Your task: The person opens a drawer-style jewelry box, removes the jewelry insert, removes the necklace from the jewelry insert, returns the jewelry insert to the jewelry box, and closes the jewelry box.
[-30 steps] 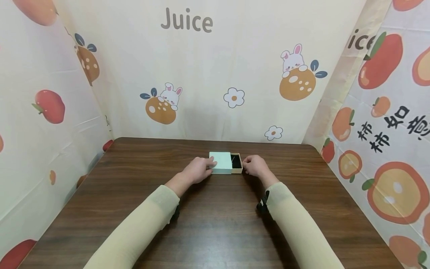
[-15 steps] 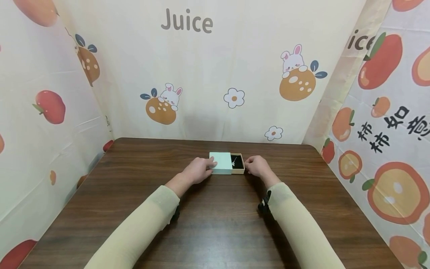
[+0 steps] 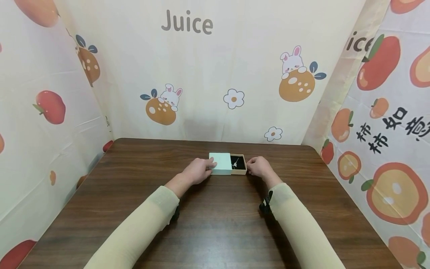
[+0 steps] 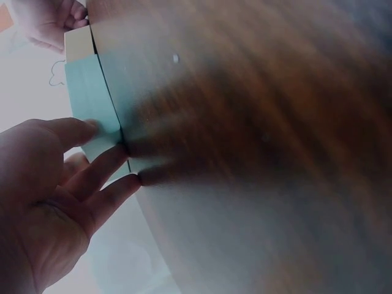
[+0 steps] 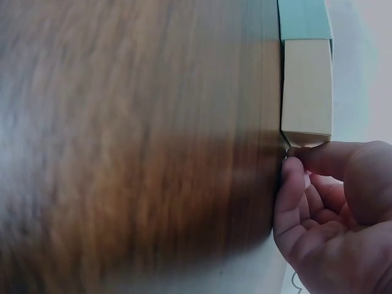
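A mint-green box sleeve [image 3: 220, 163] lies on the table, with its cream inner drawer [image 3: 239, 172] slid partly out to the right. Inside the drawer, on a black lining, is a small silvery necklace [image 3: 236, 163] with a pendant. My left hand [image 3: 197, 170] holds the sleeve's left end, thumb on the sleeve and fingers around the end, as the left wrist view also shows. At the drawer's outer end, my right hand [image 5: 331, 214] pinches with thumb and forefinger; a thin strip seems to run from the drawer into the pinch, mostly hidden. Its other fingers are curled.
The brown wood-grain table [image 3: 215, 224] stretches from the box toward the body. Behind it hangs a cream curtain [image 3: 201, 56] with printed fruit and rabbits. Printed cloths [image 3: 396, 130] also stand at both sides.
My right hand has moved a little to the right, and the drawer has come further out of the sleeve. More of the black lining and necklace shows. The left hand has stayed still.
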`<state>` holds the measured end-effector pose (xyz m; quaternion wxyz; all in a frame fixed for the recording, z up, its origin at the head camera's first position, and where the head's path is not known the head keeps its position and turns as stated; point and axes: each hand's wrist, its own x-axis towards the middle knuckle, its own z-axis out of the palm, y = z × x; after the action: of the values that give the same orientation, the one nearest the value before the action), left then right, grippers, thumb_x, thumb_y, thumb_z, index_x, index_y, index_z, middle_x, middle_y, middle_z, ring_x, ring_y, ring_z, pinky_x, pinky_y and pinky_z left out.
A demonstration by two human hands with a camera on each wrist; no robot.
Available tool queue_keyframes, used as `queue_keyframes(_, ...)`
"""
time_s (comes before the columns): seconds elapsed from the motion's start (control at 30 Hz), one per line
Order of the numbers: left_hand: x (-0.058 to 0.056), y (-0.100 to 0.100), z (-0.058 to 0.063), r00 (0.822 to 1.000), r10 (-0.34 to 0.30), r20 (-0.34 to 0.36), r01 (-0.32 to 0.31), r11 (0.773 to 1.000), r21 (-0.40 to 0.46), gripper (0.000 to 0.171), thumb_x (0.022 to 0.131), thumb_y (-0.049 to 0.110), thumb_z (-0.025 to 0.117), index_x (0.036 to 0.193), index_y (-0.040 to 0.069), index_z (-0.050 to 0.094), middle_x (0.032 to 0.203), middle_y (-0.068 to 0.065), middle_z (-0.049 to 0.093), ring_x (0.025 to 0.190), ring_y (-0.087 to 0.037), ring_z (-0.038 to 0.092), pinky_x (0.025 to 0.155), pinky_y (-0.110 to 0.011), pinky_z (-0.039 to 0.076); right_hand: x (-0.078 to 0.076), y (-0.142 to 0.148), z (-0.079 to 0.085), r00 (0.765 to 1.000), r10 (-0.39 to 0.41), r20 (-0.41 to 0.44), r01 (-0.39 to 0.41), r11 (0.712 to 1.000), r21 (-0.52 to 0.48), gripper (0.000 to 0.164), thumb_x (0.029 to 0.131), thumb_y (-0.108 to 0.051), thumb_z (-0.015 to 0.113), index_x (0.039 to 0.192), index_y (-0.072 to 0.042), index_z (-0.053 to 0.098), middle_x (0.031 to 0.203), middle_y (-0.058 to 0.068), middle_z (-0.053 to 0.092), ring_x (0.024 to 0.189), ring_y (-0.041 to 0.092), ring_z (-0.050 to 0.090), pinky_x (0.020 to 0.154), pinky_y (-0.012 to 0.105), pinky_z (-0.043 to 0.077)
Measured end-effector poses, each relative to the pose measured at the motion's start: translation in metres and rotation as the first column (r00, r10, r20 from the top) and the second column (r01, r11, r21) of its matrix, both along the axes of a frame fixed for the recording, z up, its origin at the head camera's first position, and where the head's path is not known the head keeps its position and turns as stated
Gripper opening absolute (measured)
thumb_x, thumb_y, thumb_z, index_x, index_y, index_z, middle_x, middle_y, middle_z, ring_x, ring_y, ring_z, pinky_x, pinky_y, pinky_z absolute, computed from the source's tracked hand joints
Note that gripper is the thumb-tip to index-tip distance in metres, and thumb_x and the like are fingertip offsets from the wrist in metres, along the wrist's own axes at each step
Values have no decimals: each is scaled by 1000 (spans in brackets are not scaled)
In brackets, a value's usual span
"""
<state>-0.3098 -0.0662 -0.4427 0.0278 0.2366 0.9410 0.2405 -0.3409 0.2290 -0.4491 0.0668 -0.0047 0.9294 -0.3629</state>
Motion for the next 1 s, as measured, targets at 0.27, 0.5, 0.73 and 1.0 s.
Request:
queue_keyframes(0.27,1,-1,0,1000,-13,-8,13,1000,-1,42,111,12,65,153,12,65,169,-13,50,155,-30,53,125,-46,47,-1,2,0,998,-34,55,40,994,-107,25,107,-5,54,107,8,76,96,12,71,78,15,66,72,26,60)
queue_keyframes(0.5,1,-1,0,1000,-17,-20,17,1000,-8,42,111,12,65,153,12,65,168,-13,51,154,-30,53,124,-46,48,-3,5,0,995,-51,82,63,986,-153,25,108,-5,54,107,10,74,95,12,68,76,12,65,70,23,59)
queue_keyframes(0.73,1,-1,1,1000,-16,-8,16,1000,0,43,111,12,66,153,12,64,168,-12,51,155,-29,52,125,-46,47,-5,7,-2,994,-57,97,71,986,-150,25,109,-6,55,108,10,74,98,13,69,77,12,66,70,23,60)
queue_keyframes(1.0,0,-2,0,1000,-5,14,5,1000,12,43,110,12,66,153,12,64,168,-11,51,156,-28,52,126,-46,46,-6,8,-3,993,-56,100,72,984,-164,24,108,-4,54,106,10,74,98,12,67,76,11,65,69,21,60)
